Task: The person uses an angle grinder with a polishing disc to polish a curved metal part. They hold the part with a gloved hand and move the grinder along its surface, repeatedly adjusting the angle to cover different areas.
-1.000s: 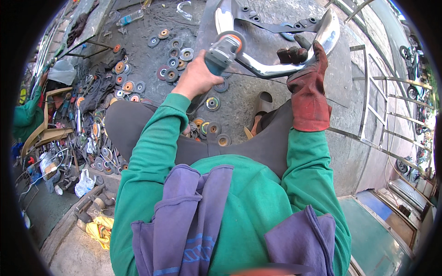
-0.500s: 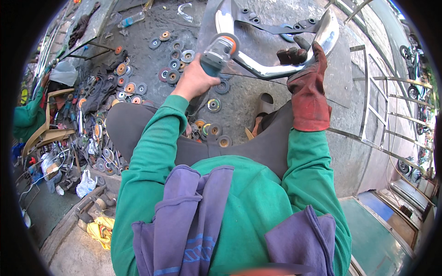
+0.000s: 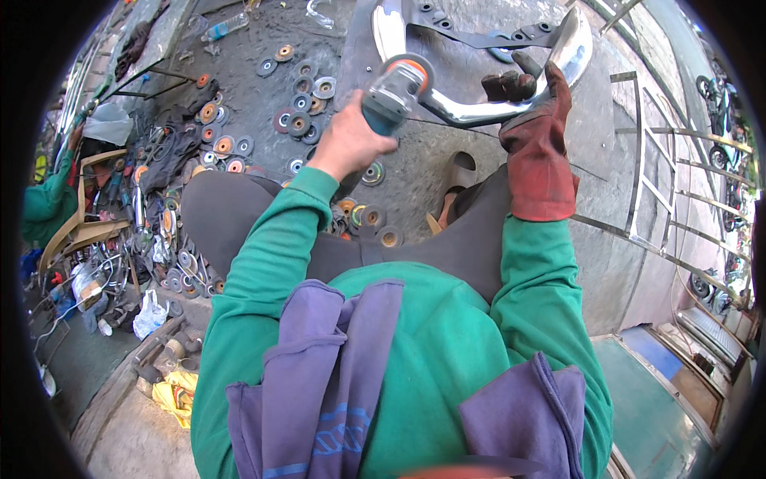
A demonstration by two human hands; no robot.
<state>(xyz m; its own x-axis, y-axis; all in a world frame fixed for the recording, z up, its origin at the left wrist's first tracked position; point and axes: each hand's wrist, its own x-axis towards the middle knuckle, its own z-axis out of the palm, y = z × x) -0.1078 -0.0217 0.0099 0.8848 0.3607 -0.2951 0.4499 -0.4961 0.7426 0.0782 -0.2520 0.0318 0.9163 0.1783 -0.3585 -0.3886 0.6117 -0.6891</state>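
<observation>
Left hand clamped round angle grinder; gloved right hand gripping curved chrome bumper, shiny, bent; sanding discs crowding left, bare ground right.

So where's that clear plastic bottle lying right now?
In the head view the plastic bottle lies on the dark ground at the upper left, beyond the scattered grinding discs and left of the shiny metal part.

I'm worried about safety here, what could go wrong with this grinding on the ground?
The left hand on the grinder is bare, so sparks or a slip might cut it. The shiny metal part is steadied only by the gloved right hand, so it could jerk. Loose discs nearby could trip someone.
</observation>
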